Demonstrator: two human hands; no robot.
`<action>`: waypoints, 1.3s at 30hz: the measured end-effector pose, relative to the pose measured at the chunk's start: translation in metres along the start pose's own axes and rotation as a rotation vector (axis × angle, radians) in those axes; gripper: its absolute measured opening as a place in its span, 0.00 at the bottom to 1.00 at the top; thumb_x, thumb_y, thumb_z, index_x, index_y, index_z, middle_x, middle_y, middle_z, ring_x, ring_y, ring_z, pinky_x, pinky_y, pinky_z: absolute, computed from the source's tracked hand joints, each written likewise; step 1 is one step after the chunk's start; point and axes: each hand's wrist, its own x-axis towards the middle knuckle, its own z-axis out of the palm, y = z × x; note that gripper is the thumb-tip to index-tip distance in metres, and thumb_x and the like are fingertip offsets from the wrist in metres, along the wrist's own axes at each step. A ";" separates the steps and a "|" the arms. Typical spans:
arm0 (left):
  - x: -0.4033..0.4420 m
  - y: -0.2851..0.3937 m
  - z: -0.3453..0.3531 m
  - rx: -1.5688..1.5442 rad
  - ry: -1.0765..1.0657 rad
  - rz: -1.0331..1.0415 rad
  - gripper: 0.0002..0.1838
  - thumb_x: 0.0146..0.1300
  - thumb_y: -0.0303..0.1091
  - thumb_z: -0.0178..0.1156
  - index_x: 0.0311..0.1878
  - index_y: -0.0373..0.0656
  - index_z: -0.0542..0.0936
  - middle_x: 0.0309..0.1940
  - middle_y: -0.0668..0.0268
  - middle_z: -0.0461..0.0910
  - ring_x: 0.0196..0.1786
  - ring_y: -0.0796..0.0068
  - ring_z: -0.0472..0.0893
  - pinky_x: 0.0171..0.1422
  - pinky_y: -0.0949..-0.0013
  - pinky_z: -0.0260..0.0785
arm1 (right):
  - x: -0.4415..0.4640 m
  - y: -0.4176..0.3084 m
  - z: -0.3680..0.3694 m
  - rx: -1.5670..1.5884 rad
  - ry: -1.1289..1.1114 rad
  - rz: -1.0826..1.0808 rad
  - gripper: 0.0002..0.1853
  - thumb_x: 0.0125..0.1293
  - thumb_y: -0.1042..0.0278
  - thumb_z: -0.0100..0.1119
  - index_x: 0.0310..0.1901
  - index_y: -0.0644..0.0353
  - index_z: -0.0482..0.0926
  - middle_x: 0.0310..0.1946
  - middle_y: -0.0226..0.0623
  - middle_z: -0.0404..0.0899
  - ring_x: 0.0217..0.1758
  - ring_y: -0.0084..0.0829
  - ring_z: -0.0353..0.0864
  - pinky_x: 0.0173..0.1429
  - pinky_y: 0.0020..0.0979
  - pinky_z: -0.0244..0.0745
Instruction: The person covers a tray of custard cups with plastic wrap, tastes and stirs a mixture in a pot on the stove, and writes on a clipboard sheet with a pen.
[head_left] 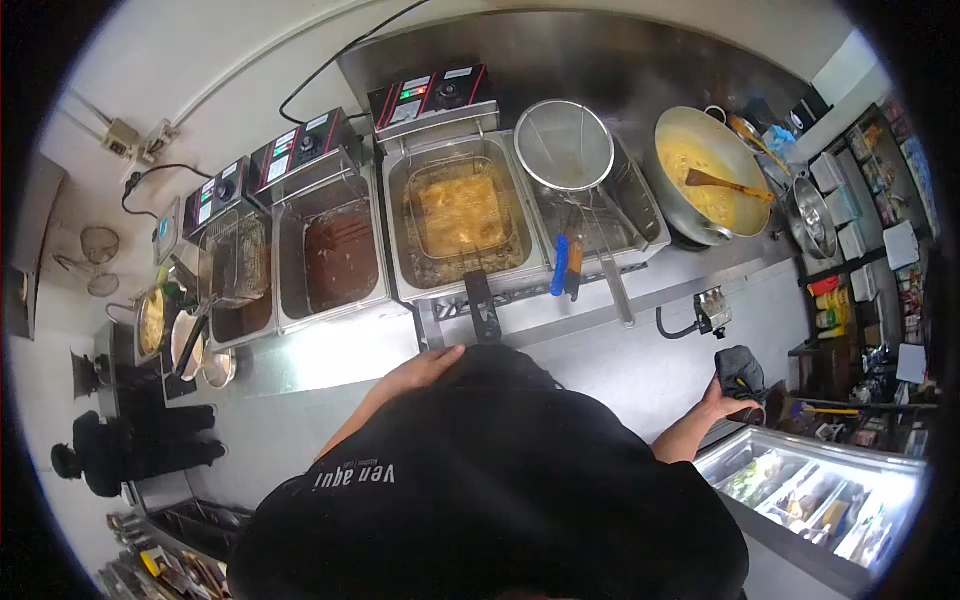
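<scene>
Holding the dark cloth [740, 372] snugly in the right hand [718, 404] works best, with the left hand [424, 368], its grip unclear, well apart and careful near the handle [483, 306] of the basket [468, 251] in bubbling oil [460, 210].

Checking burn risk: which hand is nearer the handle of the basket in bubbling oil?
Left. The left hand is left of the handle, close to its near end; the right hand is far to its right, holding a dark cloth.
</scene>
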 end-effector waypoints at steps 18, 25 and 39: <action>0.140 0.082 0.155 0.214 -0.241 0.143 0.35 0.64 0.64 0.42 0.57 0.42 0.74 0.51 0.55 0.77 0.58 0.58 0.73 0.64 0.65 0.58 | 0.157 -0.140 0.045 -0.166 -0.104 -0.182 0.47 0.51 0.25 0.47 0.65 0.55 0.61 0.65 0.39 0.60 0.67 0.44 0.59 0.69 0.55 0.52; 0.221 0.162 0.298 0.241 -0.124 0.212 0.31 0.64 0.60 0.46 0.55 0.42 0.76 0.49 0.56 0.79 0.54 0.60 0.75 0.62 0.64 0.61 | 0.314 -0.179 0.078 -0.327 -0.322 0.281 0.40 0.54 0.30 0.48 0.64 0.46 0.63 0.65 0.30 0.61 0.67 0.36 0.60 0.69 0.51 0.54; 0.326 0.415 0.315 -1.040 0.717 0.433 0.15 0.62 0.45 0.59 0.43 0.45 0.81 0.33 0.73 0.75 0.34 0.84 0.70 0.39 0.76 0.64 | 0.490 0.068 0.234 -0.551 -0.636 0.686 0.30 0.67 0.47 0.47 0.64 0.56 0.60 0.63 0.34 0.63 0.65 0.35 0.62 0.69 0.42 0.56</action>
